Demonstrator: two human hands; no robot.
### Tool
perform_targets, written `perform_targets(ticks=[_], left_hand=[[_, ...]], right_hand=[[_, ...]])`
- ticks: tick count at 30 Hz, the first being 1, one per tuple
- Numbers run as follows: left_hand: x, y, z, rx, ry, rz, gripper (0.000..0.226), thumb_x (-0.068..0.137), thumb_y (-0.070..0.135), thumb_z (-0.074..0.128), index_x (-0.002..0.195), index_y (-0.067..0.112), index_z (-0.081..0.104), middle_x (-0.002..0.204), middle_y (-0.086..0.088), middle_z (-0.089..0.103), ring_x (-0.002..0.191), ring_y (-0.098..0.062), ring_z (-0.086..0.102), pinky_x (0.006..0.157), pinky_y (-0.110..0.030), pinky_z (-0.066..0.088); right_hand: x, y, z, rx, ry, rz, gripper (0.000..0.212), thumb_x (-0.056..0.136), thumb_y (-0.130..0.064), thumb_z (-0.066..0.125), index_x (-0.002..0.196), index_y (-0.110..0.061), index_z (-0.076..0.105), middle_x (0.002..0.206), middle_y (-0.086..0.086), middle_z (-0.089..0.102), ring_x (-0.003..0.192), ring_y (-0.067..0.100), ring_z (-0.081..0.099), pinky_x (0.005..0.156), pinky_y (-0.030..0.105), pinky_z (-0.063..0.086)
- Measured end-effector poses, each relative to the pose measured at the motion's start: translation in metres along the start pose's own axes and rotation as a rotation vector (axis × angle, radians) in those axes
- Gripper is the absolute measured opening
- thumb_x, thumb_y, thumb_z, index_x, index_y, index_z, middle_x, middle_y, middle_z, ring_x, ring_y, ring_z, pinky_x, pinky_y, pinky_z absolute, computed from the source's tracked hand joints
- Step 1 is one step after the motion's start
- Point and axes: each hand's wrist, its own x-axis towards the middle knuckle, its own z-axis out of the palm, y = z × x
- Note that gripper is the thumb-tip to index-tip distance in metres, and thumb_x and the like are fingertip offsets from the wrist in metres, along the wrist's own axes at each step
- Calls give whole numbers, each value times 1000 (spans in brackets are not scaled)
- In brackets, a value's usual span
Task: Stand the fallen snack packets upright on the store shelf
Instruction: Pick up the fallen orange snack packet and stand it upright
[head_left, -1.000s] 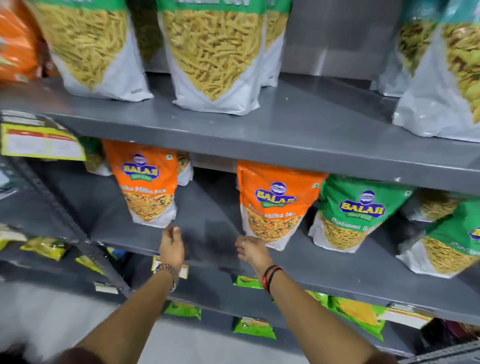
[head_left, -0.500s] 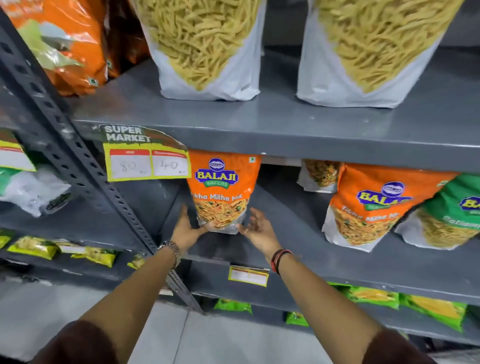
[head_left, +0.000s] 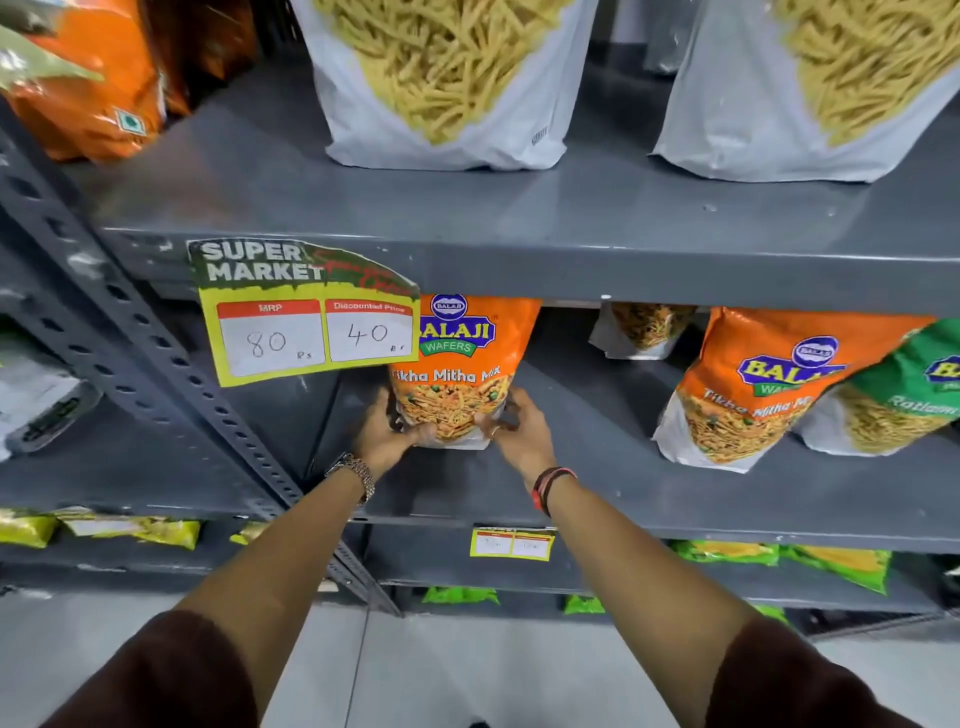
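packet (head_left: 457, 374) on shelf (head_left: 597, 499) — (between hands (head_left: 384, 439))

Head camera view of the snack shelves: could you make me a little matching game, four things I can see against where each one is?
Things:
1. orange packet
2. green packet
3. price tag
4. white bags of yellow sticks

Places:
A. standing on the upper shelf
B. stuck to the upper shelf's front edge
C. held at its base between left hand and right hand
D. far right of the middle shelf

Pairs: 1-C, 2-D, 3-B, 4-A
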Motion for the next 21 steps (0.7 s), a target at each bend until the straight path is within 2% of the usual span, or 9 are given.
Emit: perform_targets(ticks=[2,4,6,8,10,12,16,19,21], left_hand=[[-3,-1,0,-1,7,9,83,70,15,78,138,10,31,141,-15,48,127,-32,47,99,-36,39],[-14,-4,3,8,90,12,82,71,15,77,139,6,32,142,-16,47,129,-30,46,105,-41,40],[-30,-8,11,38,272,-27,73,73,16,76,134,0,39,136,-17,50,125,-28,48,100,-31,40],[-48,-9,26,59,421,-67,55,78,19,70,122,-5,48,120,-23,57,114,-34,54,92,-33,41],[-62,-7,44,43,452,-80,31,87,26,58,99,-2,54,92,-23,60,96,-38,59,75,-33,41],[-73,0,67,17,448,-89,32,93,35,42,87,4,51,76,-15,54,82,-37,59,67,-32,36],[-85,18,123,-66,357,-61,42,97,37,31,107,6,57,102,-13,65,98,-31,58,82,-32,39],[-84,38,166,-160,251,-40,37,97,34,32,111,10,56,113,-11,66,103,-26,58,91,-38,45],[-83,55,197,-254,171,-41,40,98,31,30,118,5,53,124,-17,62,106,-22,55,100,-43,43]], right_hand=[[2,6,-4,15,-36,-29,50,82,-20,67,128,-14,50,128,4,59,114,18,55,89,26,48],[1,16,-14,11,-83,-51,52,82,-22,67,130,-17,49,118,-4,59,105,9,54,78,9,48],[-3,30,-32,-28,-57,-29,49,82,-22,67,128,-16,52,114,-4,60,102,10,58,82,14,47],[-10,48,-61,-115,27,-32,38,82,-23,67,119,-15,58,106,2,67,100,18,64,90,25,49],[-18,66,-94,-209,116,-41,26,81,-29,66,106,-21,64,91,1,71,95,19,67,88,31,51],[-26,82,-131,-264,192,-22,16,80,-35,66,94,-28,67,84,-2,72,90,17,67,81,29,50],[-39,105,-206,-299,313,-23,12,78,-44,64,80,-33,65,77,-6,71,81,16,64,70,27,44],[-46,116,-250,-266,389,-53,27,82,-52,58,72,-26,57,67,-3,64,71,21,59,60,31,39],[-47,121,-277,-197,432,-70,30,83,-52,56,73,-24,51,69,1,59,72,23,56,63,35,38]])
